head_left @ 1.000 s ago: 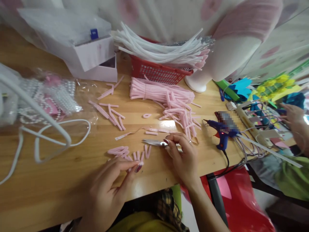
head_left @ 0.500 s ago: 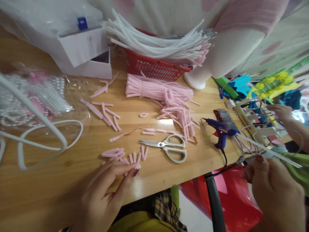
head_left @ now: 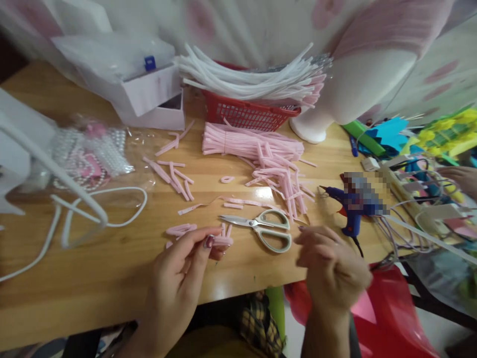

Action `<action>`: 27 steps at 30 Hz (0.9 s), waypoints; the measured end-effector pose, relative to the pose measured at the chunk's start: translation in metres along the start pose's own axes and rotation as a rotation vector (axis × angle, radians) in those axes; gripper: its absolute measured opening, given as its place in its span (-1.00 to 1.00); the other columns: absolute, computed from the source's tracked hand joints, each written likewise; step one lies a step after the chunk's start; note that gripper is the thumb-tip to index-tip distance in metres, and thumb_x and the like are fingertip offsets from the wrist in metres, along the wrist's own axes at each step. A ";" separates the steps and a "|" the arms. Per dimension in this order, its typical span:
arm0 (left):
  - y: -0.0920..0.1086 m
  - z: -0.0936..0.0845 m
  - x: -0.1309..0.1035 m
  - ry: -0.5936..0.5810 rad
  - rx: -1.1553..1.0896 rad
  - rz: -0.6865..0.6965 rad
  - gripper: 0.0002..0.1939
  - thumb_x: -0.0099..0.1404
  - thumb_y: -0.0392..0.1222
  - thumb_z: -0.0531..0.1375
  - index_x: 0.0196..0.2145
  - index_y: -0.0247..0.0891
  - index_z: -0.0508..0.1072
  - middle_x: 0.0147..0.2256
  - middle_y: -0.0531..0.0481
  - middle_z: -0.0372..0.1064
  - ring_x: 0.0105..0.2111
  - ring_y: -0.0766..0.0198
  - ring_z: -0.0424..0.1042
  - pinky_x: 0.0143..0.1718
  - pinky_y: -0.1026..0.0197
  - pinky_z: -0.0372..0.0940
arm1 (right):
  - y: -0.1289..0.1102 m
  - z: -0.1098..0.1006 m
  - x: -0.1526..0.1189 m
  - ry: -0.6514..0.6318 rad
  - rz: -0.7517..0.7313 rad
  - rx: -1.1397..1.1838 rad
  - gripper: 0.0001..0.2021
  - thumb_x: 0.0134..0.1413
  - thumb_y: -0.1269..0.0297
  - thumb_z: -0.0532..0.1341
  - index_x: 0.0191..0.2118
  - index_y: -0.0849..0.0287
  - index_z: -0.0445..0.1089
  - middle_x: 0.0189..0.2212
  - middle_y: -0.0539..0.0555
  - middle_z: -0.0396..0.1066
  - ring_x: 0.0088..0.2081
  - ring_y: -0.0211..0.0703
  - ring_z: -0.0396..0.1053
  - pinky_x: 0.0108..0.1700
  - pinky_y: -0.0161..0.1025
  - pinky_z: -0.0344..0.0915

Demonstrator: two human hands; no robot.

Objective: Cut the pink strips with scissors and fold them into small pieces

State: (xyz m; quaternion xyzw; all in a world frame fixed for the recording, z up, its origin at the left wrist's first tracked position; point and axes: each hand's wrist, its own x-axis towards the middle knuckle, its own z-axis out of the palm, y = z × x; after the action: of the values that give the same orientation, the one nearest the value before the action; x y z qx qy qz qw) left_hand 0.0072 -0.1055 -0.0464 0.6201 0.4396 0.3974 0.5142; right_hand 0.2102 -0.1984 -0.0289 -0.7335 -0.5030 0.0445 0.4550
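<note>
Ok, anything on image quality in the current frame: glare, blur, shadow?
Head view: the right hand is smeared, probably by motion, while the scissors look fairly crisp; head view: bright glare on the table just beyond them; head view: a soft shadow left of the left hand; head view: pixelation over part of the glue gun.

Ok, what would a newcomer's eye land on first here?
Probably the red plastic basket at the back of the wooden table, heaped with long white fuzzy stems, a bundle of pink fuzzy stems lying in front. Then the blue plastic glue gun at the right, and the metal scissors with pale handles near the middle. Nearer, a short pink fuzzy piece shows in the left grip.
</note>
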 end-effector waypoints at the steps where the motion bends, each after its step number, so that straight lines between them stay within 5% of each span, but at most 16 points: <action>1: 0.002 0.001 0.001 0.004 -0.018 0.001 -0.83 0.43 -0.16 0.14 -0.17 -0.17 0.54 -0.33 0.04 0.61 -0.43 0.34 0.58 -0.34 0.37 0.51 | -0.008 0.012 0.005 -0.041 -0.060 0.066 -0.37 0.38 -0.15 -0.13 -0.67 0.09 0.10 -0.62 0.04 0.26 -0.46 -0.08 0.30 -0.29 -0.10 0.22; 3: 0.003 0.004 0.001 0.010 -0.034 0.011 -0.85 0.44 -0.18 0.13 -0.17 -0.15 0.52 -0.37 0.07 0.58 -0.44 0.38 0.55 -0.35 0.42 0.48 | -0.022 0.030 0.012 -0.248 -0.048 0.141 -0.34 0.35 -0.22 -0.27 -0.58 0.10 0.18 -0.47 0.09 0.35 -0.38 -0.08 0.33 -0.32 -0.13 0.22; 7: 0.004 0.008 0.000 -0.074 -0.023 0.035 -0.90 0.42 -0.19 0.14 -0.18 -0.14 0.47 -0.38 0.09 0.50 -0.45 0.42 0.51 -0.37 0.47 0.45 | -0.037 0.046 0.014 -0.560 -0.020 0.305 -0.60 0.44 0.03 -0.07 -0.37 0.12 0.26 -0.51 -0.05 0.24 -0.48 -0.25 0.22 -0.42 -0.29 0.18; 12: 0.009 0.013 0.002 -0.164 -0.144 -0.042 -0.90 0.44 -0.18 0.11 -0.21 -0.14 0.42 -0.46 0.13 0.42 -0.47 0.41 0.47 -0.40 0.47 0.43 | -0.038 0.050 0.012 -0.543 0.080 0.561 -0.67 0.42 0.22 0.01 -0.44 0.12 0.22 -0.55 -0.09 0.17 -0.53 -0.30 0.13 -0.43 -0.36 0.19; 19: 0.016 0.023 0.003 -0.056 -0.161 -0.044 -0.92 0.42 -0.19 0.12 -0.16 -0.15 0.39 -0.48 0.12 0.45 -0.46 0.36 0.47 -0.36 0.39 0.44 | -0.019 0.035 0.010 -0.596 0.097 0.592 -0.69 0.30 0.25 0.16 -0.51 0.13 0.23 -0.60 -0.10 0.18 -0.56 -0.31 0.12 -0.50 -0.34 0.09; 22: 0.016 0.024 0.007 0.008 -0.180 -0.051 -0.93 0.42 -0.18 0.13 -0.17 -0.17 0.38 -0.51 0.13 0.41 -0.48 0.38 0.45 -0.40 0.42 0.41 | 0.001 0.014 0.008 -0.476 0.135 0.552 -0.64 0.31 0.26 0.16 -0.55 0.15 0.22 -0.65 -0.10 0.18 -0.59 -0.32 0.13 -0.53 -0.33 0.06; 25: 0.016 0.025 0.011 0.029 -0.201 -0.086 -0.91 0.42 -0.15 0.15 -0.16 -0.17 0.36 -0.50 0.14 0.42 -0.47 0.39 0.45 -0.41 0.42 0.39 | 0.022 -0.008 0.010 -0.184 0.124 0.503 -0.52 0.37 0.28 0.10 -0.65 0.15 0.17 -0.73 -0.08 0.12 -0.64 -0.30 0.12 -0.55 -0.28 0.07; 27: 0.016 0.025 0.013 0.035 -0.191 -0.099 -0.90 0.42 -0.13 0.15 -0.16 -0.17 0.36 -0.49 0.14 0.42 -0.46 0.39 0.45 -0.41 0.43 0.38 | 0.031 -0.018 0.013 0.043 0.016 0.443 -0.52 0.31 0.31 0.17 -0.68 0.16 0.23 -0.63 0.02 0.32 -0.49 -0.20 0.32 -0.38 -0.20 0.25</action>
State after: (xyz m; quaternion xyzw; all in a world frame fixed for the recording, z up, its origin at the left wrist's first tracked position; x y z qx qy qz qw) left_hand 0.0369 -0.1021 -0.0343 0.5388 0.4387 0.4226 0.5820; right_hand 0.2473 -0.2022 -0.0353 -0.6204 -0.4655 0.1419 0.6151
